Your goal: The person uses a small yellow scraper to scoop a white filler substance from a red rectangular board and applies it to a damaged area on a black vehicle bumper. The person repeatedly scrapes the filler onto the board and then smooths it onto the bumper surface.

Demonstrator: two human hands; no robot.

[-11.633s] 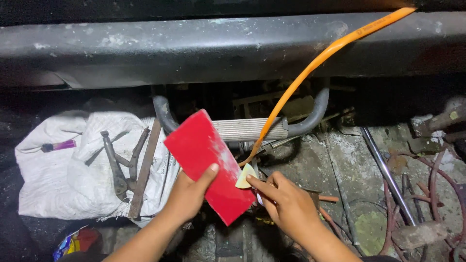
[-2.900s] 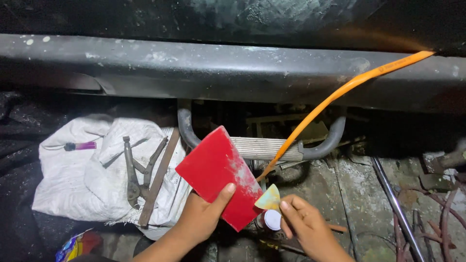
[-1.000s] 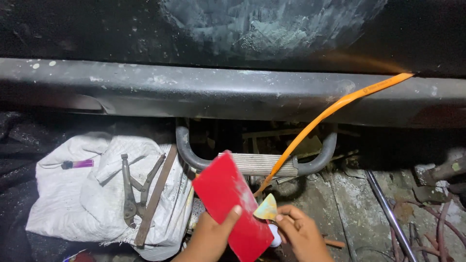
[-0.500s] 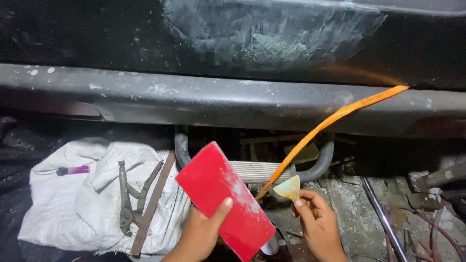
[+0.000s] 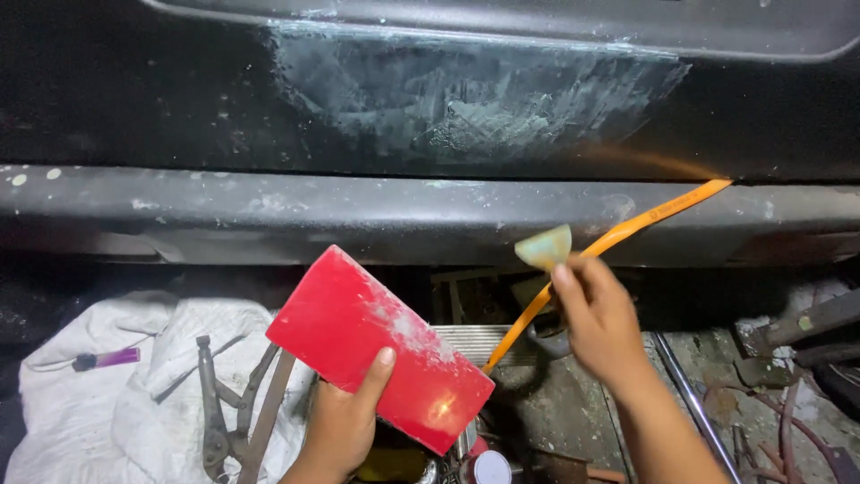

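Right hand [image 5: 598, 324] pinches my pale filler spreader [image 5: 544, 247] just below the sanded panel patch [image 5: 466, 90], left hand [image 5: 345, 417] gripping the red mixing board [image 5: 376, 345] lower-left; I judge application stage, needing steady contact.

No packages, labels, signs or screens can be made out with any certainty. The nearest thing to a container is a small round can with a white lid [image 5: 491, 467] at the bottom edge of the view, low on the dirty floor [image 5: 564, 421], partly hidden behind a flat red rectangular board [image 5: 381, 348]. Whether it bears a label cannot be told.
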